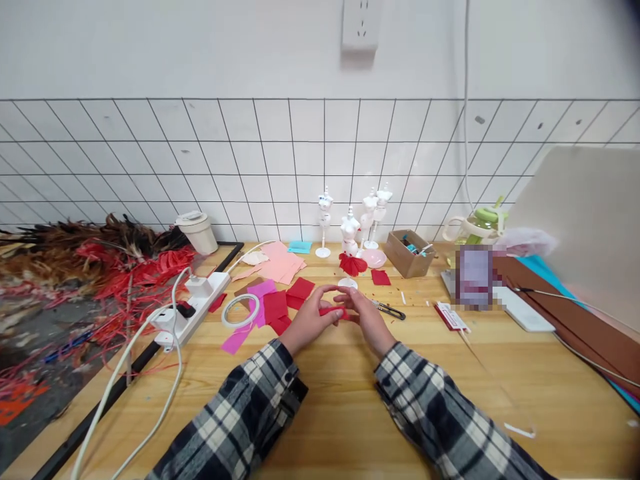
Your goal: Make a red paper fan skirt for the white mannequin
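Note:
My left hand (310, 320) and my right hand (367, 317) meet over the middle of the wooden table (325, 413). Both pinch a small red paper piece (336, 311) between their fingertips. Just left of my left hand lie several red and pink paper squares (277, 303) and a white tape ring (241, 311). Small black scissors (389, 309) lie just right of my right hand. A small white round lid (347, 283) sits behind my fingers.
A white power strip (193, 310) with cables lies at the left, beside a heap of red and brown feathers (95, 257). Three small white mannequins (350, 230), a cardboard box (410, 253), a green bottle (480, 227) and a board (585, 227) stand behind.

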{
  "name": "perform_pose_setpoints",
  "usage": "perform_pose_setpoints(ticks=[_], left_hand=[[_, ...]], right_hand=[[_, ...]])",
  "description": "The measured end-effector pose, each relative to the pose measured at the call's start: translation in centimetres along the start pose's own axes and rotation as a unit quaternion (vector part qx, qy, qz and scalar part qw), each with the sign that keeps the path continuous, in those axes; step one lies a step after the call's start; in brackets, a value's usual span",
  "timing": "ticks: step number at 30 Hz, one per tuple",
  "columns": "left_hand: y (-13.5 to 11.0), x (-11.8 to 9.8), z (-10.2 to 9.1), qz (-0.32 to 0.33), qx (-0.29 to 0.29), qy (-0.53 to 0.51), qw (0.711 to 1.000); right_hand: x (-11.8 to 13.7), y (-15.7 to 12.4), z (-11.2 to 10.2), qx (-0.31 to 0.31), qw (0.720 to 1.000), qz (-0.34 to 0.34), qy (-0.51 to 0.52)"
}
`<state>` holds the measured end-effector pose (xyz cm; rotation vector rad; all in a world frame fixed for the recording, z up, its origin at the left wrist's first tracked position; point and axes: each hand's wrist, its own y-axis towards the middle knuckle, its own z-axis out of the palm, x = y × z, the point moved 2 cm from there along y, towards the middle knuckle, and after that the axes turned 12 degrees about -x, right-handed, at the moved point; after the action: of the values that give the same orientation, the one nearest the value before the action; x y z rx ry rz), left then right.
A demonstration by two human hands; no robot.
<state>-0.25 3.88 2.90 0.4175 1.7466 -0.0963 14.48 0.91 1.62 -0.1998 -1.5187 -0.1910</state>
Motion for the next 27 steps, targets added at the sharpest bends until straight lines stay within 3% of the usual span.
perform_pose_setpoints(ticks=[8,13,17,20,24,27], left_hand=[[-1.4,1.8,0.0,0.066,0.028,0.123,0.990],[-1.3,1.8,-0.3,0.062,0.005,0.126,0.990],[-0.6,2.4,-0.9,0.029,-0.047,0.131,0.990],[-0.3,2.7,-1.2,0.034,-0.065,0.137,0.988],[-0.3,2.4,-1.3,0.040,-0.042,0.151,0.987],[-0.3,2.2,-1.4,0.028,-0.070,0.127,0.989]], right_hand=[[-2.9,-0.3,0.3,0.062,0.998,-0.017,-0.018],[-2.7,-0.2,-0.3,0.006,0.997,-0.043,-0.063],[-2.3,0.0,-1.1,-0.044,0.989,-0.081,-0.118],[-2.2,0.0,-1.2,-0.032,0.987,-0.084,-0.134],[-2.3,-0.1,-0.9,0.006,0.986,-0.086,-0.142],[-2.6,0.1,-0.8,-0.006,0.990,-0.070,-0.122]])
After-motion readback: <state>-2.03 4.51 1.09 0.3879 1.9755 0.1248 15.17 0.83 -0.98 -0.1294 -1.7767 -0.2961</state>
